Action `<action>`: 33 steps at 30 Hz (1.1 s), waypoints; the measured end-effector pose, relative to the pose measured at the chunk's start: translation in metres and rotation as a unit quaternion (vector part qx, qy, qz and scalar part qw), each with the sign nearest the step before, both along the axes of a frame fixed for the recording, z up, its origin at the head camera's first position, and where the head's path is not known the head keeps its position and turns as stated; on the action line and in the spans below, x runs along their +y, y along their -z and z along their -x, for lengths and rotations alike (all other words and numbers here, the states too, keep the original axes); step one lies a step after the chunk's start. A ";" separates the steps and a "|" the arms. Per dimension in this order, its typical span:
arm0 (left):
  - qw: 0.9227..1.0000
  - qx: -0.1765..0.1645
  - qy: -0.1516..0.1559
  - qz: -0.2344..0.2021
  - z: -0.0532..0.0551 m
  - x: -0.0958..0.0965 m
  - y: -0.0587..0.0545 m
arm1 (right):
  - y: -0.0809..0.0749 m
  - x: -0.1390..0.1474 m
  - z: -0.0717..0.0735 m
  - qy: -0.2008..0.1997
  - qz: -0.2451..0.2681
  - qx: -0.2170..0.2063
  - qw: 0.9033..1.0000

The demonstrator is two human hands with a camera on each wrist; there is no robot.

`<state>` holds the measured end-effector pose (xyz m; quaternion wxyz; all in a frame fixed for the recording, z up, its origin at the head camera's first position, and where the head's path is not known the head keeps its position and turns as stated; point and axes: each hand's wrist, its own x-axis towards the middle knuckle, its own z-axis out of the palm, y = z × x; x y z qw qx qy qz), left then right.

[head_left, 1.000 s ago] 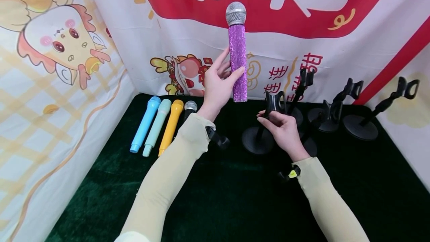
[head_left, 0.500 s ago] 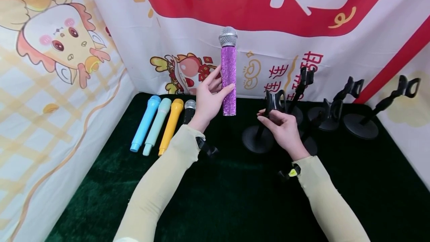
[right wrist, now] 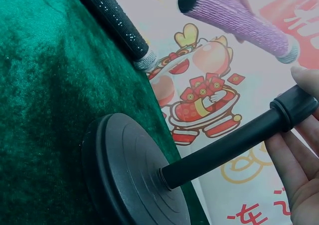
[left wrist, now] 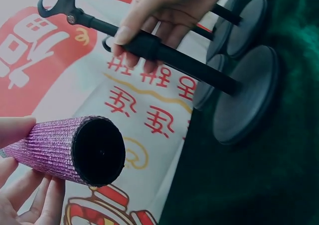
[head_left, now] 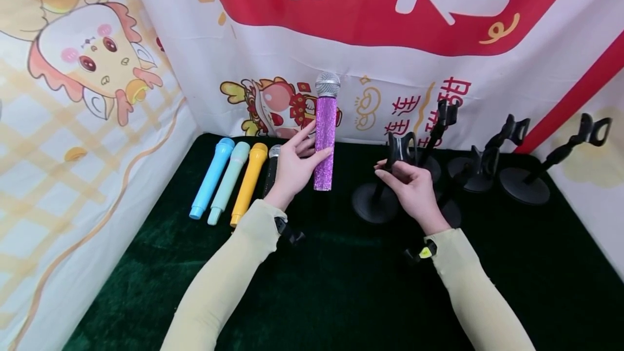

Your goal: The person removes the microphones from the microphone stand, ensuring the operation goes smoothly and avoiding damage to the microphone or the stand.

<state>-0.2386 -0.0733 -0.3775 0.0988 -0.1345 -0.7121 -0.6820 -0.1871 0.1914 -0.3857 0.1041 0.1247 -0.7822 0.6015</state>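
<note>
A glittery purple microphone [head_left: 324, 140] with a silver mesh head stands upright in my left hand [head_left: 294, 169], pinched between thumb and fingers. Its dark bottom end faces the camera in the left wrist view, where the purple handle [left wrist: 50, 147] fills the lower left. My right hand [head_left: 413, 191] grips the upper stem of a black microphone stand [head_left: 375, 203], just below its clip [head_left: 402, 148]. The stand's round base [right wrist: 132, 170] is on the green cloth in the right wrist view. A gap separates the microphone from the clip.
Left of my left hand lie a blue microphone [head_left: 212, 177], a mint one [head_left: 229, 183], a yellow one [head_left: 249, 184] and a partly hidden black one [head_left: 271, 172]. Several more black stands [head_left: 524, 184] are at the right. A printed banner [head_left: 361, 58] hangs behind the green-covered table [head_left: 331, 286].
My left hand has lowered the purple microphone and moved it slightly left, from in front of the red banner area toward the table. My right hand keeps its grip on the stand, unmoved.
</note>
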 end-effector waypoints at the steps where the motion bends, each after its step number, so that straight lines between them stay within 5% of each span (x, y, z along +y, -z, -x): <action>1: 1.000 -0.007 0.001 0.004 -0.002 -0.002 0.003 | 0.000 0.000 0.000 0.000 0.000 -0.001 1.000; 13: 0.996 -0.067 -0.013 0.063 -0.020 -0.024 0.024 | 0.026 0.010 0.017 0.006 0.001 0.008 1.000; 33: 0.978 -0.136 -0.023 0.155 -0.035 -0.055 0.055 | 0.028 0.010 0.018 0.000 0.008 0.013 1.000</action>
